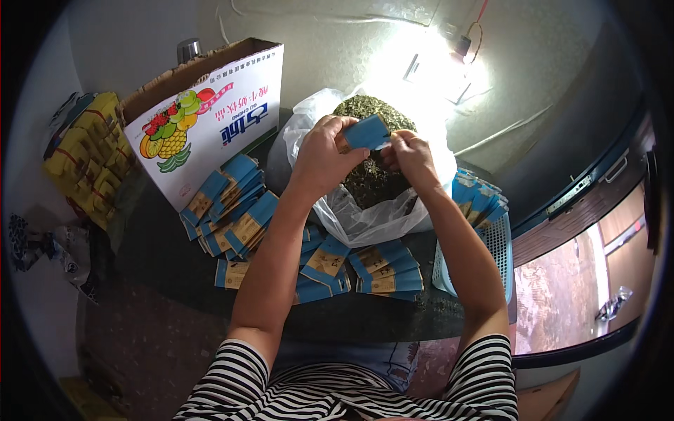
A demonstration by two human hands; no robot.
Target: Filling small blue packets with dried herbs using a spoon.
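My left hand (327, 152) grips a small blue and tan paper packet (369, 131) by its left end. At the packet's right end, my right hand (413, 155) pinches the edge between thumb and forefinger. Both hands are above a white plastic bag (363, 226), whose rolled-open mouth shows a heap of dried, crumbled green leaves (371, 179). Nearer to me, several more blue and tan packets (384, 266) lie in loose stacks on the dark table (337, 321). Another pile of packets (237, 210) is left of the bag, partly behind my left forearm.
A printed cardboard box (210, 116) stands at the back left. On the right, a light-blue perforated plastic basket (503, 252) holds more packets (476, 197). A lit bulb hangs from its holder (463, 46) near the wall. Yellow bundles (92, 152) are at the far left.
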